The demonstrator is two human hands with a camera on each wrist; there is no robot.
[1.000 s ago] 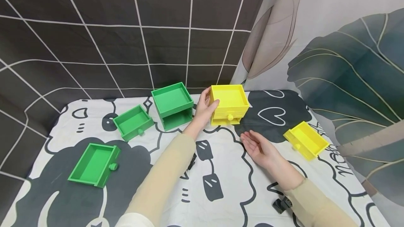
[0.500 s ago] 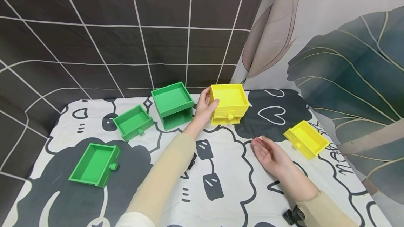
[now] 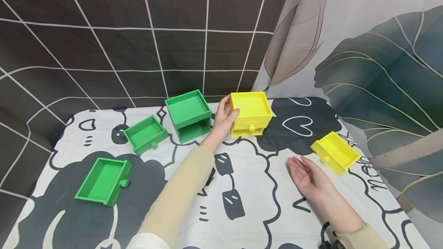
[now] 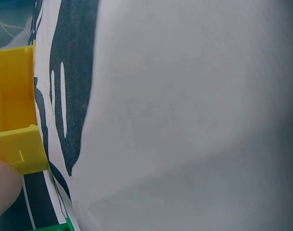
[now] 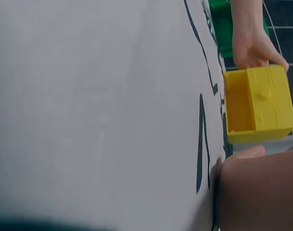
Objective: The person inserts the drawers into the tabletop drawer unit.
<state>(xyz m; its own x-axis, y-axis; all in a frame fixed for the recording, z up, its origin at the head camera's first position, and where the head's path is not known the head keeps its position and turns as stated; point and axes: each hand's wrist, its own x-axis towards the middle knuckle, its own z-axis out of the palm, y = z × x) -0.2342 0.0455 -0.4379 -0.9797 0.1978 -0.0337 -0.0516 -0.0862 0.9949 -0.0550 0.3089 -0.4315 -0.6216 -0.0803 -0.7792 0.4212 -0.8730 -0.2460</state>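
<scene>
A small yellow drawer cabinet stands at the back middle of the cloth. One knobbed drawer sits in its upper slot, and the slot below is hollow, as the right wrist view shows. My left hand holds the cabinet by its left side, thumb toward the front; the other fingertips are partly hidden. My right hand is relaxed, palm turned up, with nothing in it. Just beyond it on the right lies a loose yellow drawer, its knob facing left.
Left of the yellow cabinet stands a green cabinet with a hollow lower slot. Two loose green drawers lie further left, a smaller drawer and a nearer drawer. A dark grid-patterned curtain hangs behind the patterned cloth.
My right hand has moved right and slightly toward me, away from the yellow cabinet and closer to the loose yellow drawer. My left hand and the cabinet stay where they were.
</scene>
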